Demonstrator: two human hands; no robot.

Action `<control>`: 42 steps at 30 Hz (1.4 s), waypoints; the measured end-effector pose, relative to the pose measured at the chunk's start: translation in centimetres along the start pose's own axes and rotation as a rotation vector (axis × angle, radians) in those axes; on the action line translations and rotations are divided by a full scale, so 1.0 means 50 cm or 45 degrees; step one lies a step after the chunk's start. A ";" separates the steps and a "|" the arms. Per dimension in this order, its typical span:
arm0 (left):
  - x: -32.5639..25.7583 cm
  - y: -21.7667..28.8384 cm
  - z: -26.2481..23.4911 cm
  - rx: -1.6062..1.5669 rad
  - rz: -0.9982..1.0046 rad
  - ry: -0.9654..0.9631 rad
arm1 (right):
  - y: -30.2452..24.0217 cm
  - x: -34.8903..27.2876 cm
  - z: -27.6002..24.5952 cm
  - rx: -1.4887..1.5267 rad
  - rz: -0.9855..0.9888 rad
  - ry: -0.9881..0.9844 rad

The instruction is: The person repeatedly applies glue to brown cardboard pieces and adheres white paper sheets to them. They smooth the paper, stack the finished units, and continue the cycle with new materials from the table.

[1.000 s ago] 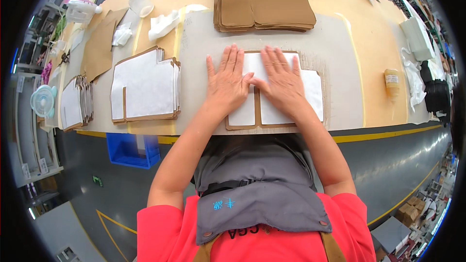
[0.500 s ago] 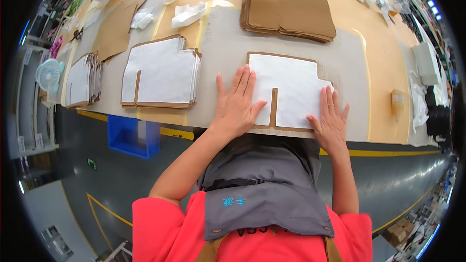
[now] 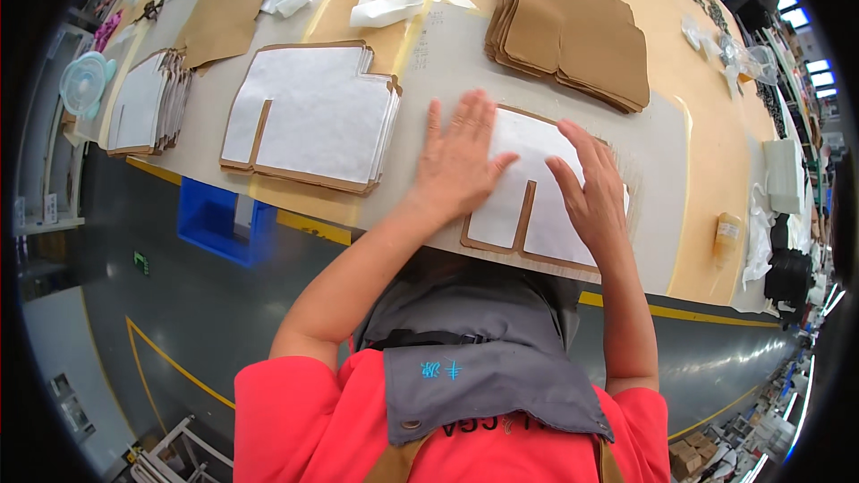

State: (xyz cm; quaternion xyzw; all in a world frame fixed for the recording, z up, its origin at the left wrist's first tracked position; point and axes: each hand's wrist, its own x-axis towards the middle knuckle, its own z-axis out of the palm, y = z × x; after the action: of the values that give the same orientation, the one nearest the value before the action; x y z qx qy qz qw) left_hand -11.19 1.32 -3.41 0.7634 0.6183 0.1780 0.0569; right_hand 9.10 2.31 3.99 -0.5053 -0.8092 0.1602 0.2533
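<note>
Under my palms lies a flat brown cardboard cut-out faced with white sheet material (image 3: pixel 528 206), notched and slit at its near edge so a narrow brown strip divides the white. It rests flat on the pale grey mat at the near edge of the worktop (image 3: pixel 716 170), its brown border showing all round, its far part covered by my hands.

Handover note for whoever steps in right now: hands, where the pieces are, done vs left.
Left hand and right hand: both flat, fingers spread, pressing the white sheet onto its brown cardboard backing at the table's near edge.
Done: a stack of white-faced pieces lies left of it, a second stack farther left.
Left: a pile of bare brown cardboard blanks behind the hands.
</note>
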 end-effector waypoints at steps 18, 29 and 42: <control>-0.013 -0.033 -0.032 -0.543 -0.150 0.275 | 0.045 0.134 0.108 -0.274 -0.402 -0.128; 0.006 -0.026 -0.028 -0.580 -0.085 0.273 | 0.063 0.105 0.102 -0.185 -0.709 0.108; 0.029 -0.022 -0.016 -0.532 0.134 0.214 | 0.098 0.096 0.012 -0.125 -0.361 -0.166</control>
State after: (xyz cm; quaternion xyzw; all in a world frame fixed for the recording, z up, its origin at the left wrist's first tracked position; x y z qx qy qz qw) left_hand -12.24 2.85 -2.73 0.7488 0.5298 0.3678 0.1528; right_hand 10.63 8.76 2.18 -0.3862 -0.8940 0.1156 0.1953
